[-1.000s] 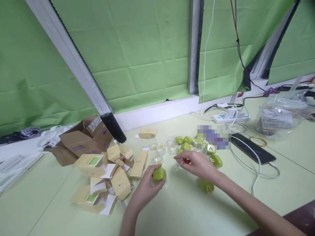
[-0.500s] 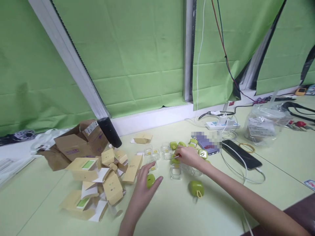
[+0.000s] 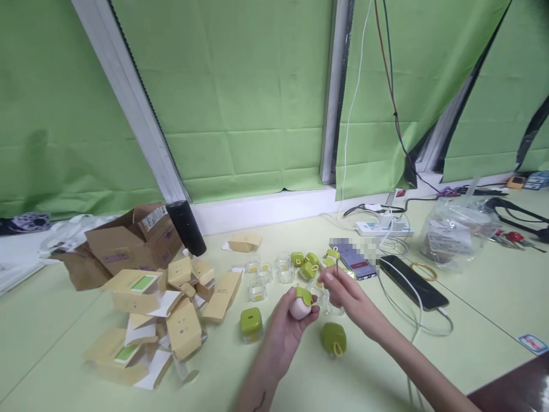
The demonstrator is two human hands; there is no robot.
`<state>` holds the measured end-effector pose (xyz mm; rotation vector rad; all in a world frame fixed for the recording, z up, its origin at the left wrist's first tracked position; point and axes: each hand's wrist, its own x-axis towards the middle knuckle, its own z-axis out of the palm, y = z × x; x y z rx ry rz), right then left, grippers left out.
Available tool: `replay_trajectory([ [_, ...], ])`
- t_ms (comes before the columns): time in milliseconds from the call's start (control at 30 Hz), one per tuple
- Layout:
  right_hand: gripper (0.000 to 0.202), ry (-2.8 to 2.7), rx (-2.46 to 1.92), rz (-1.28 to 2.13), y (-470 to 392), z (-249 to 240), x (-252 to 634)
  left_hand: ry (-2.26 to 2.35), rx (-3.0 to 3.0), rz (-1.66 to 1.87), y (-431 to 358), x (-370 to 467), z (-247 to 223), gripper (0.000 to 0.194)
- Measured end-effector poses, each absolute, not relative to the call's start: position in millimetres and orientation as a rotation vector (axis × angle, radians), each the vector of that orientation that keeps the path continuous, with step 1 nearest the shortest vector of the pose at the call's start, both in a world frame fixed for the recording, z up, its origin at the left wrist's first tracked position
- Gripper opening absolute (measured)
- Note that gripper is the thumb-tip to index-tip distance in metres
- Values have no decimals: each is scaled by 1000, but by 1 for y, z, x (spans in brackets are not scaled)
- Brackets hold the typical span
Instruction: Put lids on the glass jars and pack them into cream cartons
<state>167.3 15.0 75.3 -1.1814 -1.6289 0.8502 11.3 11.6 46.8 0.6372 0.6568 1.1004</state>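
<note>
Head view: my left hand (image 3: pixel 288 326) grips a pale round piece with a green cap (image 3: pixel 301 303). My right hand (image 3: pixel 346 293), just right of it, pinches a thin tool (image 3: pixel 337 268).

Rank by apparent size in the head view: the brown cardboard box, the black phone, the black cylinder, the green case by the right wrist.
1. brown cardboard box
2. black phone and black cylinder: look alike, so unranked
3. green case, smallest though nearest the camera

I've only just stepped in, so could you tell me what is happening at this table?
A person's left hand holds up a small pinkish piece with a green cap, while the right hand pinches a thin tool beside it. Green cases, clear little boxes and opened cardboard packets lie on the table.
</note>
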Motion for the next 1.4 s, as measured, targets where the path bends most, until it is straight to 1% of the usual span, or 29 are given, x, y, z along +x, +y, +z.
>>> replay_trajectory([
  [67,45,-1680,-1151,718,5,69,170,672,562,1043,10,12,41,35],
  [100,45,-1709,-1138,650,0,65,171,676,550,1032,9,12,37,37],
  [167,37,-1740,-1107,546,-10,59,173,663,538,1035,8,13,31,38],
  [233,25,-1799,-1016,496,-19,54,172,627,512,1048,7,14,28,34],
  [300,17,-1885,-882,449,-25,49,171,591,473,1047,4,16,28,30],
  [367,18,-1973,-802,401,-29,44,169,569,435,1033,1,16,31,37],
  [467,26,-2057,-805,319,-33,36,168,561,429,990,-2,16,34,47],
  [533,29,-2098,-820,245,-34,31,169,556,442,969,-3,16,34,44],
  [633,29,-2121,-839,160,-37,26,171,541,478,965,-3,16,32,32],
  [733,27,-2109,-851,155,-39,26,172,559,497,983,-4,17,33,22],
  [900,23,-2113,-953,196,-39,36,172,574,512,997,-5,19,33,21],
  [1000,21,-2136,-955,102,-36,37,172,564,508,1026,-5,20,29,19],
  [1167,38,-2193,-918,-68,-30,19,173,582,515,1038,-7,23,27,18],
  [1267,37,-2258,-848,-194,-26,15,175,604,491,1067,-7,22,29,18],
  [1400,36,-2326,-759,-307,-19,22,178,658,489,1086,-7,20,32,20],
])
